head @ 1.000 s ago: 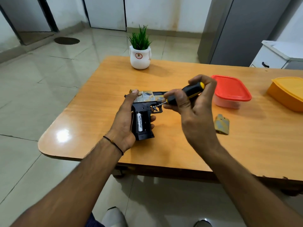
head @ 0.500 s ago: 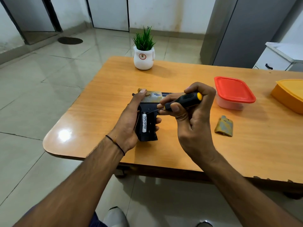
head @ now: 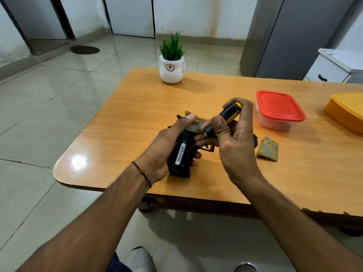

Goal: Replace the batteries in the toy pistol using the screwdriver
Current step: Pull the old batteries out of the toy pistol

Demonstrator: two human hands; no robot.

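Left hand tight around one toy pistol, right hand tight around one screwdriver; one battery visible.

The room is lit brightly and evenly from above. A round white spot of glare is seen on the near left corner of the worktop, and a pale shine is spread over the floor tiles. Soft shadows are cast to the right of the plant pot and beside the red-lidded box. Straight lines are bent near the edges, so the door frames are made to lean. The middle is shown sharp enough for the word on the battery to be read. The arms at the bottom are a little soft.
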